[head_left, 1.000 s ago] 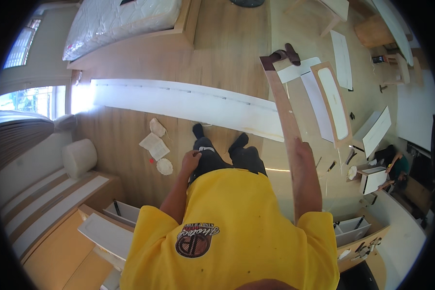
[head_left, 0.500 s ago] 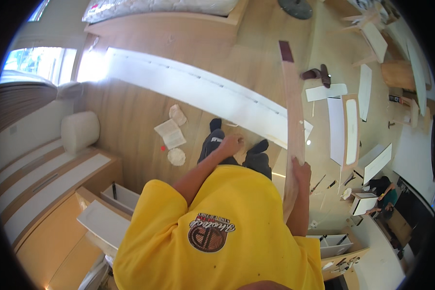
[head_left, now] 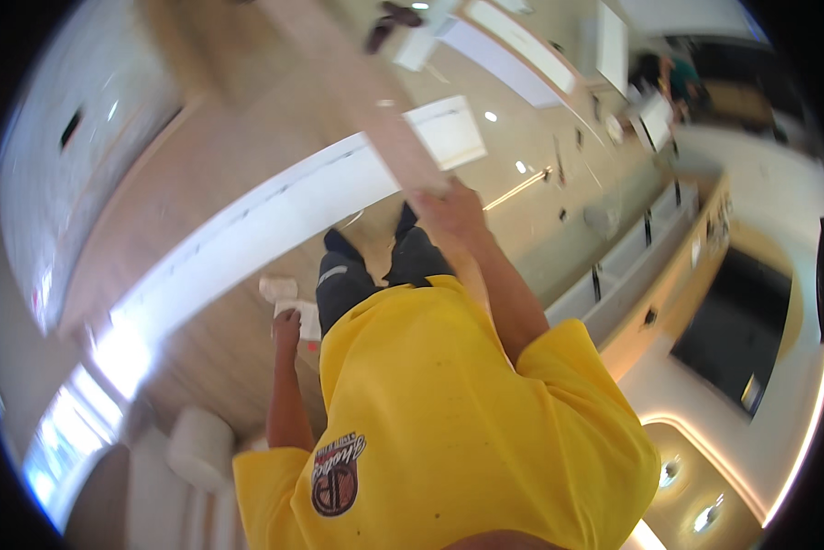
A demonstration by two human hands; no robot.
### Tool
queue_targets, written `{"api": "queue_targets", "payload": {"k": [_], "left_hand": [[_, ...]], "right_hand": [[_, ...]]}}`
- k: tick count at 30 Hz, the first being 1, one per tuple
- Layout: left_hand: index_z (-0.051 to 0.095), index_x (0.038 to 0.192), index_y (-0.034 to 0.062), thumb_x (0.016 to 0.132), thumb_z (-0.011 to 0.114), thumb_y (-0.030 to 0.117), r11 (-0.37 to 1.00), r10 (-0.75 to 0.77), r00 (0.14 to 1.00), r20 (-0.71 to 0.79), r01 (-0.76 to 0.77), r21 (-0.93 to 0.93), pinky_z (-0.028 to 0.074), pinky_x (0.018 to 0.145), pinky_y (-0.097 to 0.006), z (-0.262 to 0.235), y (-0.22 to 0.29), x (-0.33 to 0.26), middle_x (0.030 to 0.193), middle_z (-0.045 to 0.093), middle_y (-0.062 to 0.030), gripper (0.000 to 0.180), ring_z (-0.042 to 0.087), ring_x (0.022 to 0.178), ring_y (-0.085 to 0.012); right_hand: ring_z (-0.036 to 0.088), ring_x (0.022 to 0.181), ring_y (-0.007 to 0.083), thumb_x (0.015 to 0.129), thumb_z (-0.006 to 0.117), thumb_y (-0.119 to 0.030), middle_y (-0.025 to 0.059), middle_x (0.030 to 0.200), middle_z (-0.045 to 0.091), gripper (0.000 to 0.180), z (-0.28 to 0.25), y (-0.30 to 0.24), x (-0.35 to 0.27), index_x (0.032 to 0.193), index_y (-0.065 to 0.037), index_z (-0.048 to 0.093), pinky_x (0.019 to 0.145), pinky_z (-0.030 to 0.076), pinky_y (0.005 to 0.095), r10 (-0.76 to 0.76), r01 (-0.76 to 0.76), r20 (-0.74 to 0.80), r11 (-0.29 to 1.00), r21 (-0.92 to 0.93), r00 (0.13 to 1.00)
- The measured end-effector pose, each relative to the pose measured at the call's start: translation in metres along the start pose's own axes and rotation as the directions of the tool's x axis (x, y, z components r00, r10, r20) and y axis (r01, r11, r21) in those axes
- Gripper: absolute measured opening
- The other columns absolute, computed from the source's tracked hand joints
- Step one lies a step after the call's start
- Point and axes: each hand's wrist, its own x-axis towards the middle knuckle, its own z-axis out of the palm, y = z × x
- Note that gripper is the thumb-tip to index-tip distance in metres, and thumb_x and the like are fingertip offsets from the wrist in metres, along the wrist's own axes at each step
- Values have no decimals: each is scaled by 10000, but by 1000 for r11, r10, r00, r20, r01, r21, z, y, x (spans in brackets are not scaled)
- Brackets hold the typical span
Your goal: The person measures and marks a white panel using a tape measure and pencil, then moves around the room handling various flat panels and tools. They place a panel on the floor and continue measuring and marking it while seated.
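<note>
My right hand (head_left: 453, 213) is closed around a long, flat wooden plank (head_left: 362, 87). The plank slants from beside my right forearm to the upper left, and its far end runs out at the top edge. Part of it passes over a long white panel (head_left: 238, 218) that lies on the floor in front of my feet. At my left side hangs my left hand (head_left: 286, 324), fingers loosely bent and apart, with nothing visible in it. Beyond that hand, on the floor, are a paper sheet (head_left: 307, 317) and a crumpled pale wrapper (head_left: 276, 289).
A plastic-wrapped mattress (head_left: 91, 137) is on a bed at the left. White furniture panels (head_left: 504, 64) and dark slippers (head_left: 391, 25) are on the floor ahead. A low drawer cabinet (head_left: 627, 252) stands at my right. Another person (head_left: 682, 81) works at the far right.
My body has turned right, so the room has swung left in view. The plank now slants up and left, still in my right hand. My left hand has dropped to my left side.
</note>
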Motion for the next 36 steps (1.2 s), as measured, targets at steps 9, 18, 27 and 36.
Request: {"api": "queue_targets", "payload": {"k": [9,18,27,36], "left_hand": [[597,1274,-1,965,606,235,995,91,984,151,-85,-43,505,685,-285,27,149,11,1072,667,-88,390,647,899,-177],[621,1215,16,941,633,240,990,-68,989,130,50,134,499,666,-283,93,180,-15,1041,667,-81,354,657,878,-175],[567,1327,-33,971,618,233,903,22,930,367,-176,392,540,816,-350,194,258,-41,1185,665,-156,447,655,1002,-226],[597,1304,-7,951,643,266,804,157,916,369,-336,491,521,742,-318,206,328,24,1099,688,-119,449,658,931,-179]], "right_hand": [[671,979,382,730,726,-652,247,960,700,850,-62,26,-14,1166,70,626,865,526,439,67,-47,-60,956,289,996],[689,925,347,710,755,-671,222,940,713,786,-138,139,8,1062,30,696,830,532,415,-15,79,-113,806,586,993],[667,1023,372,761,599,-779,247,1023,701,898,-164,225,74,1103,44,701,897,518,436,100,-73,-3,752,655,995],[661,1026,408,838,541,-737,285,1045,689,849,-24,258,112,1096,57,693,919,495,471,70,-109,88,794,598,994]]}}
